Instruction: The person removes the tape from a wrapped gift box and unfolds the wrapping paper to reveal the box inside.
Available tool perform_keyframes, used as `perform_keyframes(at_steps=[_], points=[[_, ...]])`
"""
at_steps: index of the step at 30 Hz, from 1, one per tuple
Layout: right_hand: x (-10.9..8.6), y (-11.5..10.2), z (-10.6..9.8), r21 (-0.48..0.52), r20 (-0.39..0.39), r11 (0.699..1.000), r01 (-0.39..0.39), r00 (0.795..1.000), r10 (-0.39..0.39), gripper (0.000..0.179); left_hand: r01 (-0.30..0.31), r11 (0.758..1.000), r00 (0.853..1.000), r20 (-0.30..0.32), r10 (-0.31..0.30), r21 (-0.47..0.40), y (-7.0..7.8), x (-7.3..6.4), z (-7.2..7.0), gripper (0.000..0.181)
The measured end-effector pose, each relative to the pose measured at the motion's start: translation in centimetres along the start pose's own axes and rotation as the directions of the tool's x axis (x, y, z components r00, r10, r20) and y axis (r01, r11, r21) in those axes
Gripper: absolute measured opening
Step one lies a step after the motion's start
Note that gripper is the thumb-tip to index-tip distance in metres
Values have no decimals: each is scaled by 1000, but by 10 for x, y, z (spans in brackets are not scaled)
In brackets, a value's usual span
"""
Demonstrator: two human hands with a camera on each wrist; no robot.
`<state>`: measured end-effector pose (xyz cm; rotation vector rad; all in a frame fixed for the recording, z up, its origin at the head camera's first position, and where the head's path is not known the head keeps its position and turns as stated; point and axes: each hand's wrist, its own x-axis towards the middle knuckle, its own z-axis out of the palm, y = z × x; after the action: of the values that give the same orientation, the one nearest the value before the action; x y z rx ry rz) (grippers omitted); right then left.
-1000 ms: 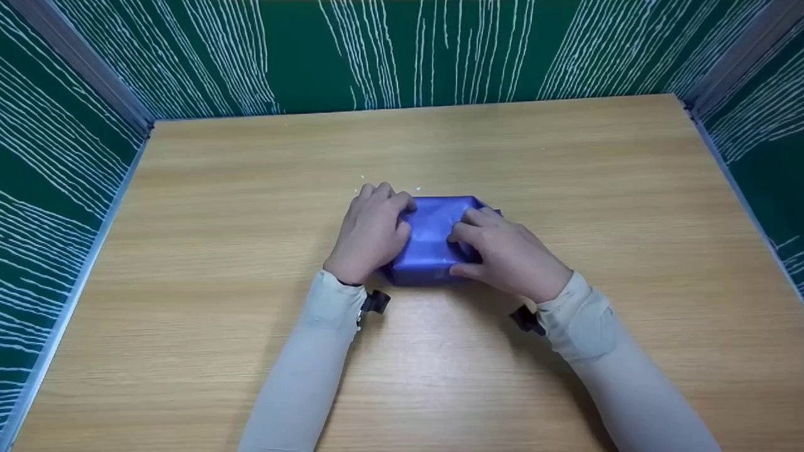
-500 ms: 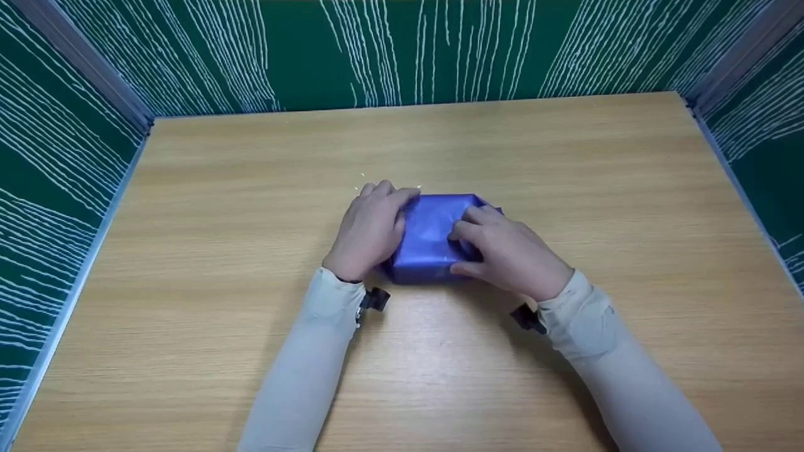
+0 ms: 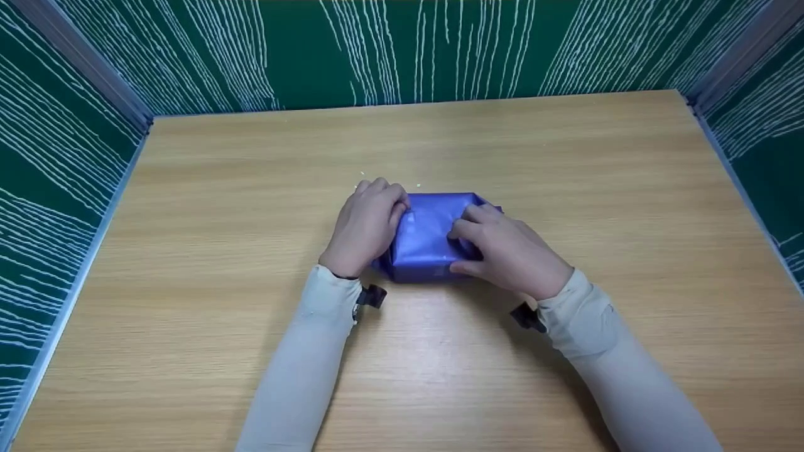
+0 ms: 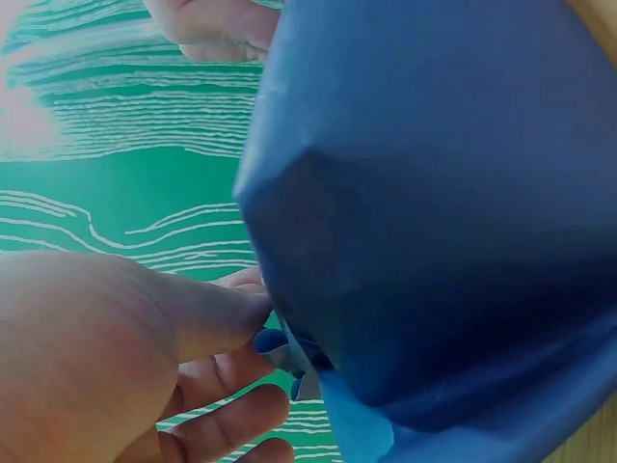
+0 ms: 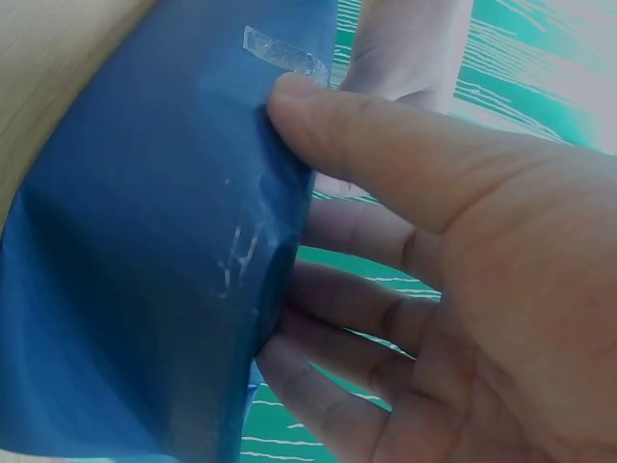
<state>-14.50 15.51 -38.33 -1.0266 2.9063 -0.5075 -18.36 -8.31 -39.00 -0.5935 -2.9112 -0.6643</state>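
A box-shaped package [image 3: 428, 235] wrapped in shiny blue-purple paper lies on the wooden table. My left hand [image 3: 364, 225] is at its left end. In the left wrist view that thumb [image 4: 217, 313] and a finger behind it pinch the wrapping [image 4: 443, 154] at the edge, beside a small curled strip [image 4: 277, 345]. My right hand [image 3: 510, 252] holds the package's right part, thumb on the near side and fingers over the top. A strip of clear tape [image 5: 275, 50] sticks to the paper near the right thumb. The package's underside is hidden.
A few tiny white scraps [image 3: 419, 185] lie on the table [image 3: 251, 326] just beyond the package. Green walls [image 3: 308, 69] with white wavy lines enclose the table at the back and both sides.
My left hand has drawn slightly left and its thumb has come off the top face, baring more of the package's left end. The right hand keeps its hold.
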Motion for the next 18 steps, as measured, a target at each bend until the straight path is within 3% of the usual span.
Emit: perform_keyframes(at_steps=[10, 18], points=[[0, 0, -1, 6, 11, 1000, -12, 1000, 12, 40, 43, 998, 998, 39, -41, -48, 2, 1, -5, 15], [0, 1, 0, 11, 4, 1000, -6, 1000, 6, 40, 61, 998, 988, 140, -58, -17, 4, 0, -4, 40]])
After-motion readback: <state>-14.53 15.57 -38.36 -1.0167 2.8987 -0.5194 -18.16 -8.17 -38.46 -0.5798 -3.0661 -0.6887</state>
